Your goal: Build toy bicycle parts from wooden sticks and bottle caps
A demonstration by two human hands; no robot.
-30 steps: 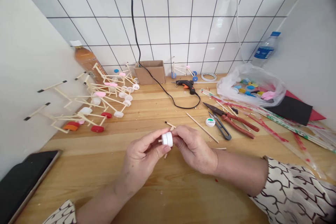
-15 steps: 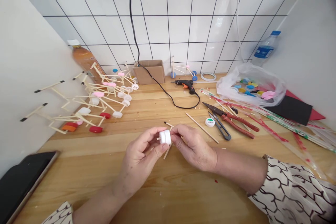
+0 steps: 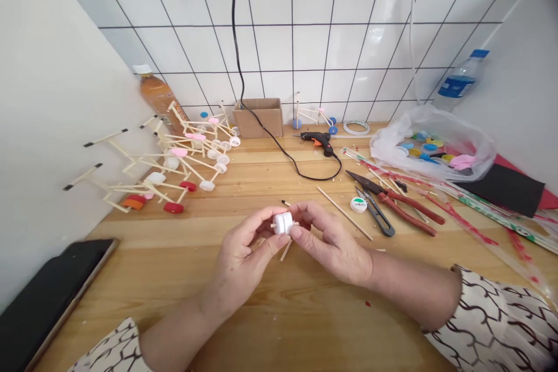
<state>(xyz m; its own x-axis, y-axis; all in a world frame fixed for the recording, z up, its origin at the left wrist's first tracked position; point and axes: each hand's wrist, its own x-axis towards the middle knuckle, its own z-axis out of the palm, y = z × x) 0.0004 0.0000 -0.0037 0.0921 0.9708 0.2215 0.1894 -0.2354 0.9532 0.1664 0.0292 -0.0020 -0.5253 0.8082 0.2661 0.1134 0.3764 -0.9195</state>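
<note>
Between my hands is a pair of white bottle caps (image 3: 283,223) pressed together, with a short wooden stick poking out at both ends. My left hand (image 3: 244,250) pinches the caps between thumb and fingers. From the other side, my right hand (image 3: 329,244) closes its thumb and fingertips on the caps' right edge, by the stick's end. Under my hands lies a thin wooden stick (image 3: 286,250), partly hidden. Another wooden stick (image 3: 344,213) rests to the right, near a white cap with a green mark (image 3: 358,204).
Snips (image 3: 375,212) and red-handled pliers (image 3: 396,200) lie at right. Behind are a glue gun (image 3: 320,140), its cord, a cardboard box (image 3: 258,118) and a bag of caps (image 3: 429,151). Stick-and-cap models (image 3: 174,163) crowd the left, a phone (image 3: 56,296) nearer.
My right fingers have shifted onto the caps' right edge, and the stick now shows at that end too. The whole view has slid slightly, with things appearing further right.
</note>
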